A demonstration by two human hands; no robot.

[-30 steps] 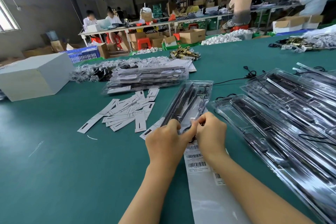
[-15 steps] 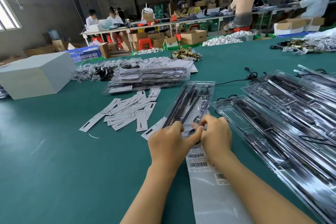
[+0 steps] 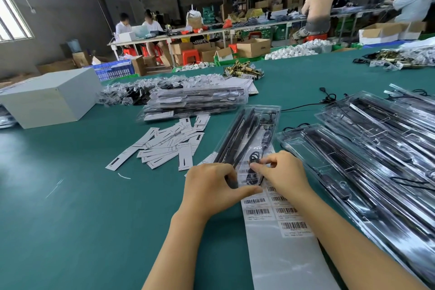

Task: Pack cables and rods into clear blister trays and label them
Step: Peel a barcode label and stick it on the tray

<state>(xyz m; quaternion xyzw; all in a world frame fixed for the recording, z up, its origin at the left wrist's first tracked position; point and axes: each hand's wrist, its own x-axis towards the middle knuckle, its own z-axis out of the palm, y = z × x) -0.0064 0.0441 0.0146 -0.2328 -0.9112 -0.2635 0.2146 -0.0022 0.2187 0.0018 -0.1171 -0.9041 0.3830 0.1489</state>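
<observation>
Your hands meet at the near end of the blister tray (image 3: 249, 139)

Your left hand (image 3: 211, 186) grips the tray's near corner, thumb under its edge; your right hand (image 3: 282, 172) pinches a barcode label (image 3: 244, 164) against the cover, hiding the coiled cable; label sheet (image 3: 280, 238) beneath

my left hand (image 3: 209, 186) grips near end of blister tray (image 3: 253, 139) | my right hand (image 3: 282, 172) pinches barcode label (image 3: 244, 164) onto it | label sheet (image 3: 277, 231) under my wrists | card inserts (image 3: 169, 143) beyond left hand | open trays (image 3: 367, 148) right of right hand
</observation>
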